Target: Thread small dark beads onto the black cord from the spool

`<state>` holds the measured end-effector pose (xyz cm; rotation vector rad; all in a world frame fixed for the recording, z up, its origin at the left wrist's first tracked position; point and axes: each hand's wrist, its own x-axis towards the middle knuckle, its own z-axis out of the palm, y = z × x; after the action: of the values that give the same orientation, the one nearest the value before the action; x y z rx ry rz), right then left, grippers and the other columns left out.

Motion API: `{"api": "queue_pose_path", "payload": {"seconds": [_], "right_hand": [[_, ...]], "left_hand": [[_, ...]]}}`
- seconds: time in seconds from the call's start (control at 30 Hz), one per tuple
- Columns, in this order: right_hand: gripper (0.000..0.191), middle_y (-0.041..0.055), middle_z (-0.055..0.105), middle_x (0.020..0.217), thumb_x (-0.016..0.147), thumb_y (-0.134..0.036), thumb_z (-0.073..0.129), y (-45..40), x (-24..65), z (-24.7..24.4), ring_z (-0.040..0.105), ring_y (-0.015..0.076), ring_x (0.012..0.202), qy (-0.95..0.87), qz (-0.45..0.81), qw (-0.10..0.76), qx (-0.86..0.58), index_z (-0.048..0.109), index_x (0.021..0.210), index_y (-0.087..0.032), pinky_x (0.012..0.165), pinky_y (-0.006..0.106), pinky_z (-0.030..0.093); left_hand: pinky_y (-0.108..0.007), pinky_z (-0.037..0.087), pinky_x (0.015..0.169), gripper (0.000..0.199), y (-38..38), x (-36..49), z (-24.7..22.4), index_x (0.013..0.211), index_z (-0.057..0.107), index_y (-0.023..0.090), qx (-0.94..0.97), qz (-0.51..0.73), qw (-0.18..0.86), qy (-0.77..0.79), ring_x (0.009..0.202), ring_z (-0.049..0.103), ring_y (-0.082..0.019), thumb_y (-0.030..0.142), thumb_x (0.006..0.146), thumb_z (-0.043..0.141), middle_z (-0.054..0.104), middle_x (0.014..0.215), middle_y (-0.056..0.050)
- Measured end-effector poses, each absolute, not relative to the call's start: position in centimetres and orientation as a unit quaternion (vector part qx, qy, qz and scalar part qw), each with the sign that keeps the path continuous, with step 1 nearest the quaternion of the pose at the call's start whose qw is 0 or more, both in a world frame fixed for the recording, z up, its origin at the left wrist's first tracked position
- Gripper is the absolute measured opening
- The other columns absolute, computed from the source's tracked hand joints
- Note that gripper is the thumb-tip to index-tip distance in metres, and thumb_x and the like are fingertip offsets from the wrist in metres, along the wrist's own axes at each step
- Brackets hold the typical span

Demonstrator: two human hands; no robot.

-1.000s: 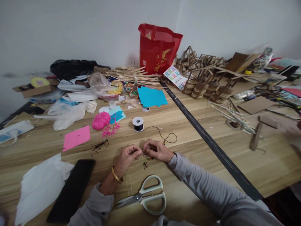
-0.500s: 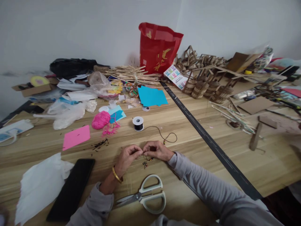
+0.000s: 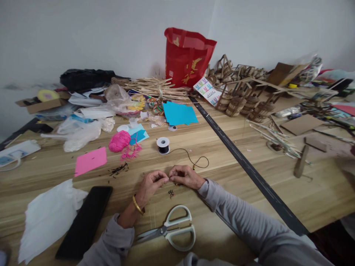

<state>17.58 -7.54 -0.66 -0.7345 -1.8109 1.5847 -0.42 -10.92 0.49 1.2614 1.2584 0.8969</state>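
My left hand and my right hand meet at the fingertips just above the table, each closed in a pinch. A thin black cord runs from a white spool, loops near a few small beads and passes behind my right hand, which appears to pinch its end. What my left fingertips pinch is too small to make out. Several loose dark beads lie just below my hands. Closer to me rest scissors with pale handles, blades spread slightly and pointing left.
To the left are a black phone-like slab, white tissue, pink paper and pink yarn. Blue sheets and a red bag stand farther back. Small woven baskets crowd the right, beyond a dark strip.
The beaded bit of cord under my right fingers has shifted up and shows less now. Both hands stay pinched together in nearly the same spot.
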Motion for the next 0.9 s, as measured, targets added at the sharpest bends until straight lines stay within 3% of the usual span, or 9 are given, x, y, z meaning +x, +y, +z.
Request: {"api": "queue_pose_path", "payload": {"seconds": [0.9], "right_hand": [[0.030,-0.0009,0.051,0.062,0.077,-0.040,0.063,-7.35,17.72,-1.04,0.046,0.0081,0.055,-0.680,0.611,0.299,-0.272,0.059,0.078,-0.011,0.054,0.020,0.039]], "left_hand": [[-0.020,0.039,0.052,0.015,-10.95,-0.56,0.49,0.064,0.061,0.012,0.551,0.366,0.537,0.523,0.053,0.048,-0.010,0.026,0.062,0.067,0.057,0.056,0.001]]}}
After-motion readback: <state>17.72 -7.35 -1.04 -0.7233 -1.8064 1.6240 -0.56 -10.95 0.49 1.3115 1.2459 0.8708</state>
